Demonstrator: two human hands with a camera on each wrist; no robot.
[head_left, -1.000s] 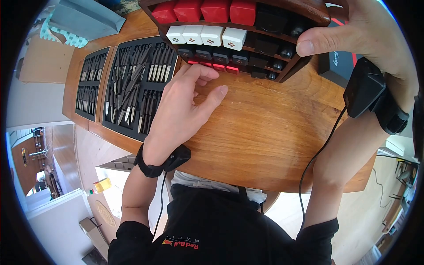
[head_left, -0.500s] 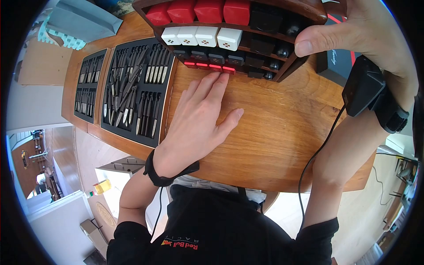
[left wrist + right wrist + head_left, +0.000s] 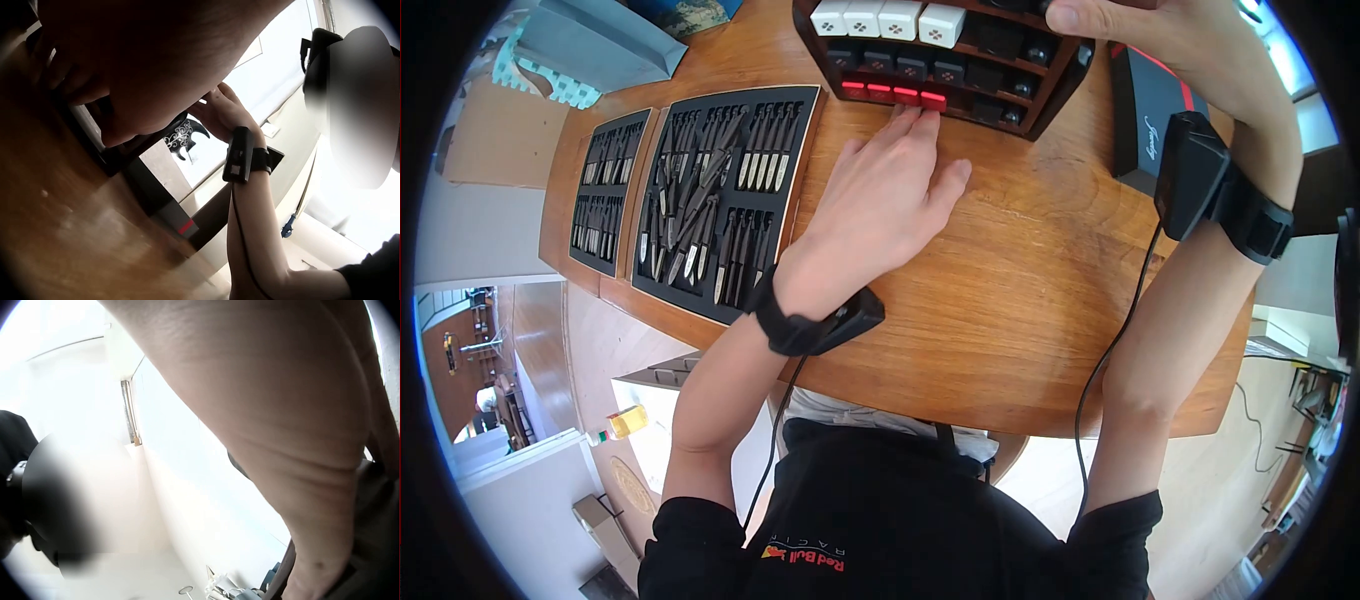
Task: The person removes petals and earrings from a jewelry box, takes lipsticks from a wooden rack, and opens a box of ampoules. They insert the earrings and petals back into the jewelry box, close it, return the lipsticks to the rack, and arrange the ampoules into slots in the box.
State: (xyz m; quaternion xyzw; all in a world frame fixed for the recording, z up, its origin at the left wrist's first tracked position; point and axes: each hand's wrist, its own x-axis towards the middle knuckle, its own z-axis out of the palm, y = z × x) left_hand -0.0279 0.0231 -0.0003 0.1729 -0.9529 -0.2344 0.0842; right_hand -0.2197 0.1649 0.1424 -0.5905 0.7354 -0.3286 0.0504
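A dark wooden tiered rack stands at the far side of the table in the head view. Its steps carry white blocks with small clover marks, dark blocks and, lowest, red-fronted blocks. My left hand lies palm down with fingers stretched forward, fingertips right at the rack's bottom row. With thumb in front at the upper right corner, my right hand grips the rack; its other fingers are hidden. The right wrist view shows mostly that hand's palm side.
Two trays of dark-handled, metal-tipped pieces lie on the left of the wooden table. A black box with a red stripe stands right of the rack. A grey paper bag stands back left. Black cables trail from both wrists.
The rack has shifted away from the body, its top red row leaving the view. My right hand moved with it. My left hand's bent fingers straightened and reached forward against the bottom row.
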